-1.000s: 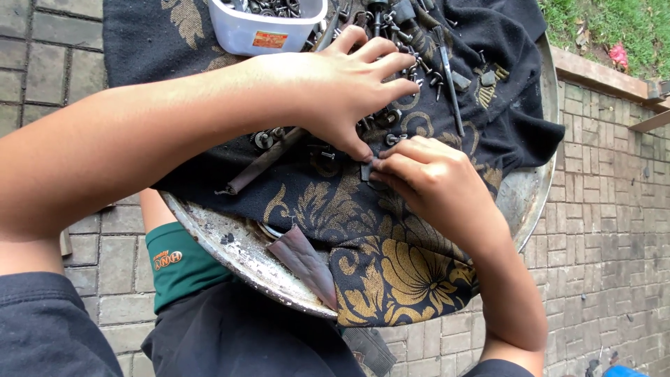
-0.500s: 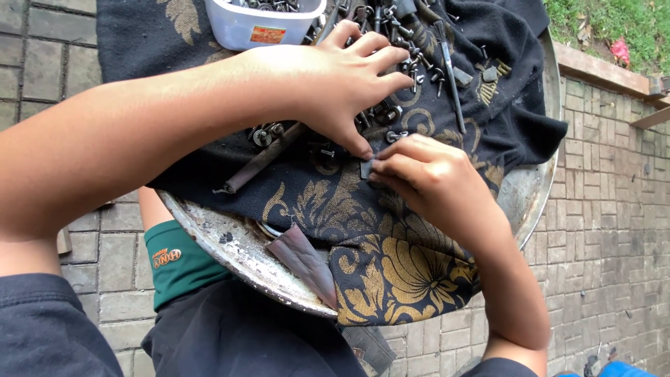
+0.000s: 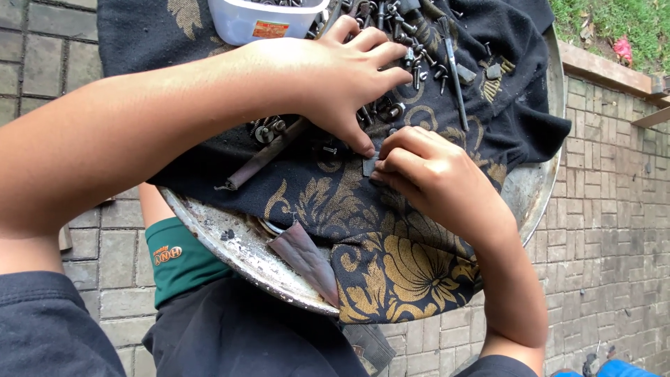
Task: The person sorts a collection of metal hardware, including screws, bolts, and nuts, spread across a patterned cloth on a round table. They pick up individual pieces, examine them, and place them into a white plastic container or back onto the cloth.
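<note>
Little has shifted since a second ago: both hands stay bunched over the same spot, the left hand [image 3: 328,77] only edging its fingertip closer. Right hand [image 3: 426,178] keeps its grip nearly shut, thumb and fingers pinching a small grey metal piece [image 3: 370,165] against the black-and-gold cloth [image 3: 391,265]. Left hand's grip holds nothing; 1 finger presses down just beside the piece. Around them lie scattered screws and bolts [image 3: 405,52], a rusty rod [image 3: 269,155], and a white plastic tub [image 3: 262,21], all on a round metal tray [image 3: 237,248]. Holding the piece steady with that fingertip looks wise, lest it slip among the folds.
</note>
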